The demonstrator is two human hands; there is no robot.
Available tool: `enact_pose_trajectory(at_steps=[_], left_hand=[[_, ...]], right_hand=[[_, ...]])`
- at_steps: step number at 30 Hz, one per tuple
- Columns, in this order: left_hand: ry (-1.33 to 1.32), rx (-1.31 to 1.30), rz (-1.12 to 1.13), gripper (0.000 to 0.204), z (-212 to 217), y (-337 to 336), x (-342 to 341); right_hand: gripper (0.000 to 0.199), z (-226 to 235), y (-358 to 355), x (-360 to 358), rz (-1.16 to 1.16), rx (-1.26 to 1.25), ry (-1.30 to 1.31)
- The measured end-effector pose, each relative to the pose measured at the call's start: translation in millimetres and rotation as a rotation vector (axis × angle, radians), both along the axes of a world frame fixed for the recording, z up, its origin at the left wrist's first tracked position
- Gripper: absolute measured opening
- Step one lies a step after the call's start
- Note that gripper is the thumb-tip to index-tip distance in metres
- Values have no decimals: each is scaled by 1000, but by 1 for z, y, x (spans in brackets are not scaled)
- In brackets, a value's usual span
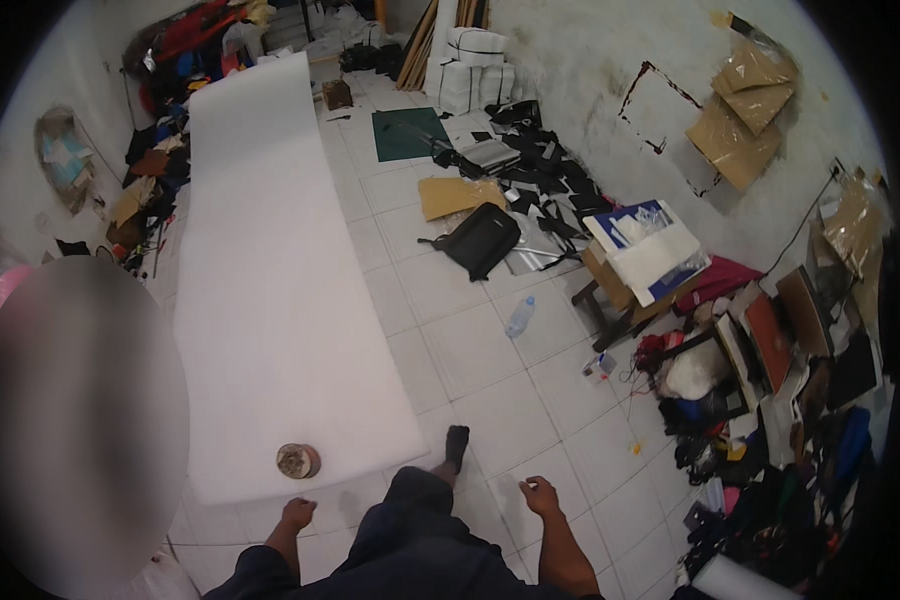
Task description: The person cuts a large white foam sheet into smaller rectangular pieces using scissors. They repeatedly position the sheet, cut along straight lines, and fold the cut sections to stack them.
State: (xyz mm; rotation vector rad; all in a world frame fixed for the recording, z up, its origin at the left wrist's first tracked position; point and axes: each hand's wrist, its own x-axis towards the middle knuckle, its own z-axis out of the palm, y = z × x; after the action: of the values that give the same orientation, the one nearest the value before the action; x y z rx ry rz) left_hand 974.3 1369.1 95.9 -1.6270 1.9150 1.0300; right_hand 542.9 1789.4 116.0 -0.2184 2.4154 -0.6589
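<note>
A long white foam sheet [270, 270] lies stretched across the tiled floor ahead of me. On its near end stands a small round container [298, 461] with brownish contents that I cannot make out. My left hand [299, 514] hangs just short of the sheet's near edge, close to the container, its fingers curled in with nothing visible in them. Out over the bare tiles to the right, my right hand [539, 494] is held loosely bent, thumb and forefinger slightly apart, and no object shows in it. Neither hand touches the sheet.
A black backpack [482, 242], a plastic bottle [520, 316] and a green mat [410, 134] lie right of the sheet. Dark scraps [550, 180] line the right wall near a small stand [610, 300]. Piled clutter [750, 430] fills the right side. A large blurred area [80, 430] hides the left.
</note>
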Motion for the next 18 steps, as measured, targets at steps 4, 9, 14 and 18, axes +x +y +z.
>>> enact_pose_trajectory(at_steps=[4,9,14,18], left_hand=[[-251,73,-17,57,-35,-17,-44],[-142,-10,-599,52,-43,-121,-179],[536,-46,37,51,63,-193,-482],[651,-115,104,50,92,-268,-607]], right_hand=[[45,-9,-33,-90,1,-26,-5],[37,-39,-53,-171,-220,-63,-258],[35,-38,8,-235,-170,51,-234],[41,-87,-39,-311,-38,612,-166]])
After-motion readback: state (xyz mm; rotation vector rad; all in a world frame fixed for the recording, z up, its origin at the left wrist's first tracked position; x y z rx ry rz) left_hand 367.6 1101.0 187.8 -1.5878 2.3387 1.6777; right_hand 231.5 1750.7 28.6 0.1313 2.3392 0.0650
